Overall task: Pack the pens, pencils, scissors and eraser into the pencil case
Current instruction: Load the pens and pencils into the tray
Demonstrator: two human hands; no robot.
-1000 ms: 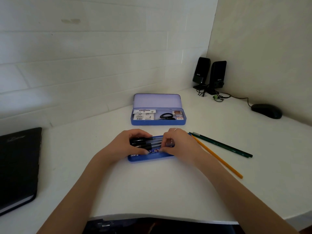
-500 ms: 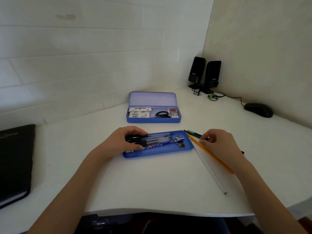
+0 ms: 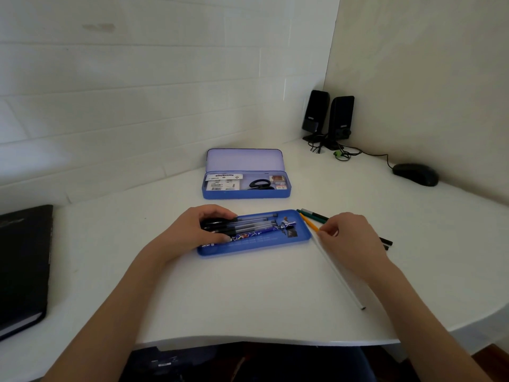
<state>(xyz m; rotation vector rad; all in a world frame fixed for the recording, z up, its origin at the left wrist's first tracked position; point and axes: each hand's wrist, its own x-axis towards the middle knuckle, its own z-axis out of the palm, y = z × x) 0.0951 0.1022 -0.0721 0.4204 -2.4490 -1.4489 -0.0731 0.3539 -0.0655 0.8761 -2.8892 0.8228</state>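
A blue pencil case (image 3: 245,194) stands open at the back, with black scissors (image 3: 261,184) and an eraser (image 3: 278,180) inside. In front lies its blue inner tray (image 3: 275,242) holding several pens (image 3: 248,226). My left hand (image 3: 198,230) rests on the pens' left ends, fingers curled over them. My right hand (image 3: 349,238) hovers over the pencils just right of the tray, fingertips at the orange pencil (image 3: 308,222). Two green pencils (image 3: 314,215) and a white pencil (image 3: 340,277) lie beside it.
A black notebook (image 3: 23,260) lies at the left edge. Two black speakers (image 3: 329,117) with cables stand in the far corner and a black mouse (image 3: 416,174) sits at the right. The desk's front edge curves close to my body.
My right hand left the tray and moved right onto the pencils. The left hand stayed on the pens. A white pencil came into sight by the tray.
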